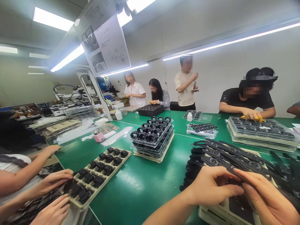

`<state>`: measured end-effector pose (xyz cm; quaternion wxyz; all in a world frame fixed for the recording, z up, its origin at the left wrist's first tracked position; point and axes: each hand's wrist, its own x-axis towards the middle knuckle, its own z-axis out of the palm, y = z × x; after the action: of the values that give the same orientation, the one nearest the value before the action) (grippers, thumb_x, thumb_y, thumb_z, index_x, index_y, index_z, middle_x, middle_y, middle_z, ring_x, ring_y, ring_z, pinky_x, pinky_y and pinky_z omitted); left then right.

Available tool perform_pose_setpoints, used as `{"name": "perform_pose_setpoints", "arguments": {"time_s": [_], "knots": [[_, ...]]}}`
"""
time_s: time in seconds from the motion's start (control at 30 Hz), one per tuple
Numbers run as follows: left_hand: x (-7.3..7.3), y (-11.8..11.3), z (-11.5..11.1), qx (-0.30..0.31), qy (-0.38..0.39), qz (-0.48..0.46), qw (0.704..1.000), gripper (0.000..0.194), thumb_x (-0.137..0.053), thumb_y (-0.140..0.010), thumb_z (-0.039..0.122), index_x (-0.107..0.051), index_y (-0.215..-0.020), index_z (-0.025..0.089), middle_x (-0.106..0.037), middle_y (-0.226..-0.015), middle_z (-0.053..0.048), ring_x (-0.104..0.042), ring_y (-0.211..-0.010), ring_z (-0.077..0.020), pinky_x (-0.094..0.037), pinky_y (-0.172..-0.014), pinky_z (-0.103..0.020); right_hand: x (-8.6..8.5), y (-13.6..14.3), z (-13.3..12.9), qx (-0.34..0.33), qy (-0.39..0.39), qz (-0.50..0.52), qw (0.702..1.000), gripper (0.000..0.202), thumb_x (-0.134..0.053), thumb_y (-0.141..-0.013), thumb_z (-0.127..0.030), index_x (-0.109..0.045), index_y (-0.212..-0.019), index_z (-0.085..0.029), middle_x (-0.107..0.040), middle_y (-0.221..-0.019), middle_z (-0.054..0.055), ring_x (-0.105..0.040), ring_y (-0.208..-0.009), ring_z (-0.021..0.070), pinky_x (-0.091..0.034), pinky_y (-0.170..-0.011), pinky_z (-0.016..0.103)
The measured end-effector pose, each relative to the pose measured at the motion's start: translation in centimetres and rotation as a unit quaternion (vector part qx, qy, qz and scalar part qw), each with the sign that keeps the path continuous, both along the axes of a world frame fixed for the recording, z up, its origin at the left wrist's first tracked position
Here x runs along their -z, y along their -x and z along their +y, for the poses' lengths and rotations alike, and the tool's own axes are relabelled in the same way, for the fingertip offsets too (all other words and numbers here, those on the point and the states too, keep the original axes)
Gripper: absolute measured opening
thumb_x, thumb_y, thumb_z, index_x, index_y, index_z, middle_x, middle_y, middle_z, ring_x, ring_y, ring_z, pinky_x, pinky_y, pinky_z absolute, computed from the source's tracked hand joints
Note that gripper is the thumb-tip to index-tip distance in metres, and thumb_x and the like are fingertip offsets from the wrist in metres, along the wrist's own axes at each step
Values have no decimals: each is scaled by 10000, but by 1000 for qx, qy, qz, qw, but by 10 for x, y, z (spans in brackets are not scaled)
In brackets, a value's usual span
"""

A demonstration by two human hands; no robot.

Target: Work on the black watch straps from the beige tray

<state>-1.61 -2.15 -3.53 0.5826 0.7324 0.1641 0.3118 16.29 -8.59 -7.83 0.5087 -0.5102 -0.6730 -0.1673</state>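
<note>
My left hand [215,187] and my right hand [269,197] are close together at the lower right, fingers curled. Between them is a dark watch strap [237,175], largely hidden by my fingers and thumbs. Just beyond lie several black watches with long straps [214,153], laid in rows over a stack of cream trays [208,215]. Some straps hang over the left side of that stack. Under my hands, a dark flat surface [241,209] shows in the top tray.
A co-worker's hands [52,184] reach to a cream tray of black watches [103,184] at left. Clear trays of looped watches [153,134] stand mid-table. Another tray stack [260,131] is before a person in black. A pink bottle [98,136] sits on the green table [131,190].
</note>
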Motion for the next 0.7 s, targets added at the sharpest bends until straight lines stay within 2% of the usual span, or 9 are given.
{"name": "perform_pose_setpoints", "arguments": {"time_s": [0.07,0.13,0.23,0.37,0.47,0.57,0.6,0.63,0.7], "knots": [[0,1,1,5,36,-15,999,527,-784,-720,427,-684,-1031,13,-565,-807,-42,-448,-661,23,-355,-605,-83,-14,7,-4,29,-42,-95,994,330,-496,-928,-346,-585,-1245,-323,-633,-1202,-85,-640,-1048,-61,-552,-871,-19],[-2,2,2,8,31,-11,999,530,-819,-677,397,-667,-1015,19,-582,-850,-54,-481,-702,12,-387,-642,-85,-24,12,-8,37,-62,-117,990,302,-491,-936,-342,-580,-1216,-274,-643,-1161,-88,-633,-1014,-76,-529,-863,-19],[-6,5,4,8,5,21,1000,567,-821,-672,373,-681,-1123,58,-608,-916,-64,-502,-715,5,-404,-647,-94,-30,16,-12,15,-50,-89,995,294,-501,-933,-311,-578,-1212,-260,-635,-1140,-95,-601,-1027,-117,-473,-909,-57],[-11,5,2,-45,32,25,998,610,-825,-666,348,-667,-1200,98,-624,-896,-48,-507,-719,0,-421,-675,-106,-31,20,-14,-5,-20,-33,999,335,-539,-896,-177,-585,-1216,-267,-612,-1160,-69,-567,-1105,-130,-446,-976,-76],[-11,2,-2,-67,21,17,997,500,-767,-749,386,-688,-1151,100,-658,-1032,-82,-592,-874,-46,-483,-788,-117,-33,27,-14,-21,-21,4,1000,361,-532,-879,-106,-611,-1200,-250,-615,-1095,-41,-580,-1065,-119,-466,-965,-62],[-9,-1,-3,-33,42,-4,999,484,-701,-824,439,-654,-1171,105,-639,-1168,-90,-612,-1049,-66,-506,-940,-106,-36,34,-12,2,-49,25,998,429,-545,-855,-62,-605,-1243,-233,-612,-1072,-26,-574,-1048,-128,-455,-945,-79],[-8,-2,-3,-25,54,-2,998,508,-693,-830,461,-629,-1194,112,-627,-1194,-86,-607,-1075,-65,-513,-948,-100,-37,36,-11,13,-58,28,998,445,-553,-849,-57,-597,-1257,-230,-611,-1066,-25,-570,-1039,-130,-455,-944,-80],[-8,-3,-2,-28,62,6,998,545,-688,-829,487,-597,-1221,121,-611,-1223,-85,-601,-1089,-70,-530,-928,-102,-37,38,-10,20,-68,31,997,464,-556,-846,-56,-586,-1277,-227,-609,-1071,-19,-569,-1048,-123,-464,-948,-68],[-8,-3,0,-32,83,29,996,635,-679,-813,552,-523,-1261,129,-578,-1261,-104,-604,-1068,-101,-571,-770,-131,-36,41,-8,20,-78,43,996,504,-552,-841,-43,-576,-1308,-228,-603,-1044,-7,-567,-1018,-110,-481,-922,-48]]}}
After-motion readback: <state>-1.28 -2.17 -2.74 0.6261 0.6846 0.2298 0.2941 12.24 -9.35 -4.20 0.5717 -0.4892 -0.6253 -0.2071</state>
